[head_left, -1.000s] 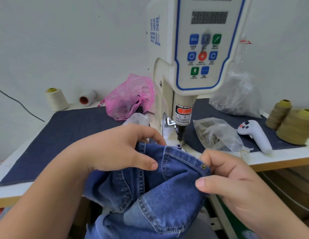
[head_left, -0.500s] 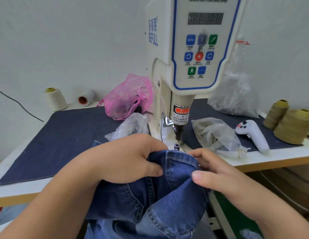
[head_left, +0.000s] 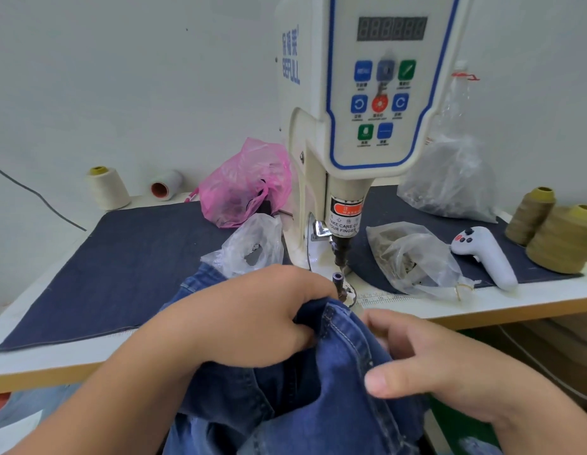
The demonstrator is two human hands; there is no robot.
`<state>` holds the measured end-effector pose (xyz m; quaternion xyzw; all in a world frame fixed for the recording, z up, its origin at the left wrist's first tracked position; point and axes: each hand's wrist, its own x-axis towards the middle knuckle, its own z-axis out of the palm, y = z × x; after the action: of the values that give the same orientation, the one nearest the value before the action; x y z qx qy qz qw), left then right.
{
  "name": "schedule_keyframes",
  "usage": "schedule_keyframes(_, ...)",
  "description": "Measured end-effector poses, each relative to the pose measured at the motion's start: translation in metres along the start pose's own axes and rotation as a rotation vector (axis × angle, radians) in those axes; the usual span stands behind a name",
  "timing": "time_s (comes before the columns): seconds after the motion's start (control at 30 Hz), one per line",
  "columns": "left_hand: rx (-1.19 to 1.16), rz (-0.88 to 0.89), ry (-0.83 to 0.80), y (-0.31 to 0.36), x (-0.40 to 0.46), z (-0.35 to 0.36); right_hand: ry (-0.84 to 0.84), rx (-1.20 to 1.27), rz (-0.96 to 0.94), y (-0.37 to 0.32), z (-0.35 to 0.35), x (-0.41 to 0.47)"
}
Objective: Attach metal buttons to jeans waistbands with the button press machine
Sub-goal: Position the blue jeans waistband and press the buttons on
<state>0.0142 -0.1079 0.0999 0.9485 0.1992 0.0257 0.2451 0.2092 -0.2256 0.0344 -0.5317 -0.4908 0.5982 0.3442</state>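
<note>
Blue jeans [head_left: 321, 382] are bunched at the table's front edge, just below the press. My left hand [head_left: 252, 316] grips the waistband fold from the left. My right hand [head_left: 416, 356] pinches the same fold from the right, thumb on top. The white button press machine [head_left: 361, 103] stands straight ahead; its plunger [head_left: 340, 254] hangs above the small lower die [head_left: 337, 278], which is bare and sits just beyond the denim. No button is visible on the waistband.
A clear bag of metal parts [head_left: 413, 261] lies right of the die, another clear bag [head_left: 249, 251] left of it. A pink bag [head_left: 246, 188], a white handheld controller [head_left: 485, 254], thread cones [head_left: 561, 238] and a dark denim mat [head_left: 128, 261] cover the table.
Both hands have carried the jeans waistband up and forward toward the die. The rivet seen by my right thumb earlier is now hidden in the fold.
</note>
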Motion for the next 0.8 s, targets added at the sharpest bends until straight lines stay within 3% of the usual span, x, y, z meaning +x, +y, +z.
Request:
schedule_keyframes(0.1, -0.061, -0.008, 0.006, -0.003, 0.002, 0.003, -0.072, 0.083, -0.039, 0.000, 0.002, 0.003)
schedule_keyframes(0.2, -0.066, 0.028, 0.026, -0.002, 0.001, 0.007, -0.281, 0.070, -0.170, -0.003, 0.016, 0.010)
schedule_keyframes(0.33, -0.096, 0.046, 0.038, -0.005, 0.002, 0.006, -0.074, 0.089, -0.126, 0.003, 0.012, 0.008)
schedule_keyframes(0.43, -0.139, -0.012, -0.048, -0.009, 0.003, 0.004, 0.035, 0.085, -0.154, 0.003, 0.005, 0.002)
schedule_keyframes(0.53, -0.421, -0.066, -0.243, -0.012, 0.002, 0.001, 0.139, -0.038, -0.236, -0.006, 0.005, -0.003)
schedule_keyframes(0.6, -0.535, -0.049, -0.190, -0.014, 0.005, 0.004, 0.217, -0.065, -0.286, -0.008, 0.004, -0.005)
schedule_keyframes(0.67, -0.369, -0.017, -0.019, -0.015, 0.012, 0.010, 0.210, -0.065, -0.317, -0.011, 0.005, -0.007)
schedule_keyframes(0.7, -0.368, -0.008, -0.015, -0.015, 0.015, 0.012, 0.192, -0.077, -0.322, -0.012, 0.006, -0.007)
schedule_keyframes(0.8, -0.562, -0.027, -0.204, -0.023, 0.019, 0.013, 0.148, -0.114, -0.314, -0.012, 0.005, -0.009)
